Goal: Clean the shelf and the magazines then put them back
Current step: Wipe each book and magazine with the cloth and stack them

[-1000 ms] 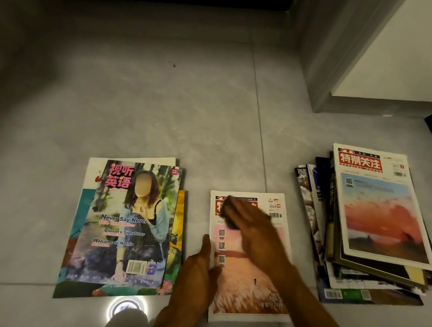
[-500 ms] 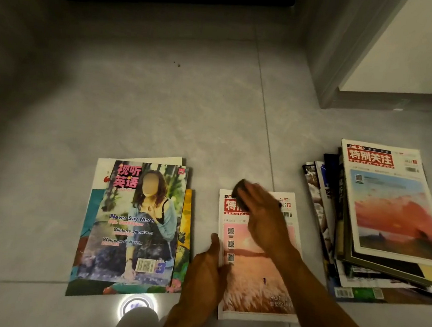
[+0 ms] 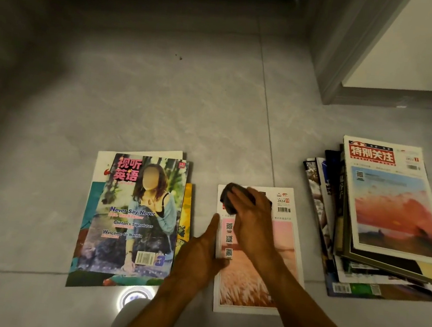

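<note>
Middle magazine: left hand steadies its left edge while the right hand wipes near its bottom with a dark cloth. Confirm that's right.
Not quite. The head view shows the right hand pressing the dark cloth near the top of the middle magazine, over its title, not the bottom. The left hand does steady its left edge.

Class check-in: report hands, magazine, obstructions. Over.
Right hand grips dark cloth on middle magazine. Left hand steadies its edge. Nothing obstructing.
</note>
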`<state>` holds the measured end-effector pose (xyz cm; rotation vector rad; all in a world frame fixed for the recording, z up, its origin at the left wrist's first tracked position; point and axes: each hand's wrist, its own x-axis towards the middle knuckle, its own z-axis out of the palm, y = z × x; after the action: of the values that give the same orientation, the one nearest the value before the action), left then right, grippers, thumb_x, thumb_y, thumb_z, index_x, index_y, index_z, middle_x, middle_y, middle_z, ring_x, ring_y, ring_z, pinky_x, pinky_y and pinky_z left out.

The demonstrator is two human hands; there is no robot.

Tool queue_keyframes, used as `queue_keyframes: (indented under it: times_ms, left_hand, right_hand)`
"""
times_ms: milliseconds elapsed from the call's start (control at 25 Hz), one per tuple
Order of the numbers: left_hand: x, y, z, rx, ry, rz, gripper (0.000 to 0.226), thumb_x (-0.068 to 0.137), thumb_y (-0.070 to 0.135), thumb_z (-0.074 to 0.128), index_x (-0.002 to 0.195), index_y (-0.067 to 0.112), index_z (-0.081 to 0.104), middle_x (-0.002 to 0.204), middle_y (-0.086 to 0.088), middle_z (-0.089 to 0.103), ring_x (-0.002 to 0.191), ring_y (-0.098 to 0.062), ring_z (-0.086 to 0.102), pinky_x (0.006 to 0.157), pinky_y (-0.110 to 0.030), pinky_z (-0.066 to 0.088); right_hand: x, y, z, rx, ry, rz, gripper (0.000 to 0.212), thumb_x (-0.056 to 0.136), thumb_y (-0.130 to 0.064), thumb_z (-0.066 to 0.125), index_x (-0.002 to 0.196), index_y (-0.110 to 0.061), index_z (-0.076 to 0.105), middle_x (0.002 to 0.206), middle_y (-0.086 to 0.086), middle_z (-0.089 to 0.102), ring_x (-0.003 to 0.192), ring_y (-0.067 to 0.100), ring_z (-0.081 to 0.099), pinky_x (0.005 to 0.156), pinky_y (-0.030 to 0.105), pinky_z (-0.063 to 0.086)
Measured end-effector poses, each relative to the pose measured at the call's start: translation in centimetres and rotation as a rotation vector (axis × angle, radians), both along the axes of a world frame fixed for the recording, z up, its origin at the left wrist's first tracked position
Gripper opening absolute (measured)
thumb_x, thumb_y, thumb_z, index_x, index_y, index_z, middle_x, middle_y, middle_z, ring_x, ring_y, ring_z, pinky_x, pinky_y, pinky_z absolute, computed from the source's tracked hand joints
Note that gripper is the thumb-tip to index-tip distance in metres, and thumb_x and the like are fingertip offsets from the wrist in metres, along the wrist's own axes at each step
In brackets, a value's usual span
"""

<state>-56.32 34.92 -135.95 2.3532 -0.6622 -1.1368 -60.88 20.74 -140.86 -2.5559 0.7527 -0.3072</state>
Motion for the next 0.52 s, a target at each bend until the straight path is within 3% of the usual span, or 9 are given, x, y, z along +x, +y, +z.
queue_keyframes:
  times_ms: [120,240,320,400,520]
  left_hand:
    - [0.9,-0.5,0.4,0.022,-0.030,-0.071,0.116,0.078,0.037,0.077,0.149,0.042,-0.014,0.134,-0.001,0.058,0.109,-0.018,0.063,0.091,-0.029,0.054]
    - [1.2,-0.4,0.2,0.015,0.005,-0.113,0.111,0.082,0.040,0.073,0.147,0.044,-0.016,0.142,0.000,0.050,0.118,-0.018,0.057,0.096,-0.028,0.048]
    - [2.2,-0.4,0.1,0.023,0.054,-0.129,0.099,0.087,0.030,0.069,0.150,0.044,-0.006,0.145,0.003,0.046,0.115,-0.018,0.059,0.092,-0.028,0.051]
    - [3.4,-0.8,0.1,0.012,0.050,-0.091,0.081,0.091,0.018,0.063,0.150,0.043,0.014,0.140,0.003,0.050,0.097,-0.016,0.065,0.079,-0.028,0.058]
    - [4.0,-1.6,0.2,-0.008,-0.148,-0.142,0.056,0.092,0.022,0.057,0.144,0.033,0.039,0.131,-0.004,0.060,0.106,-0.022,0.062,0.090,-0.036,0.052]
  right_hand:
    - [-4.0,2.3,-0.7,0.056,-0.086,0.122,0.048,0.080,-0.008,0.072,0.127,-0.018,0.064,0.133,0.002,0.059,0.128,0.024,0.050,0.111,0.041,0.037]
    - [-10.3,5.4,-1.8,0.077,-0.120,0.137,0.041,0.086,-0.015,0.061,0.126,-0.023,0.063,0.134,-0.004,0.057,0.126,0.018,0.051,0.109,0.039,0.041]
    - [-13.1,6.6,-1.5,0.062,-0.115,0.253,0.044,0.084,-0.012,0.061,0.127,-0.026,0.060,0.137,-0.008,0.052,0.130,0.013,0.046,0.109,0.035,0.040]
    - [-11.8,4.1,-1.1,0.039,-0.092,0.338,0.044,0.083,-0.008,0.059,0.124,-0.025,0.064,0.134,-0.008,0.056,0.128,0.011,0.045,0.107,0.035,0.042]
    - [-7.0,1.5,-0.2,0.082,-0.089,0.086,0.050,0.081,0.001,0.066,0.126,-0.019,0.064,0.130,-0.001,0.061,0.127,0.018,0.046,0.107,0.046,0.042]
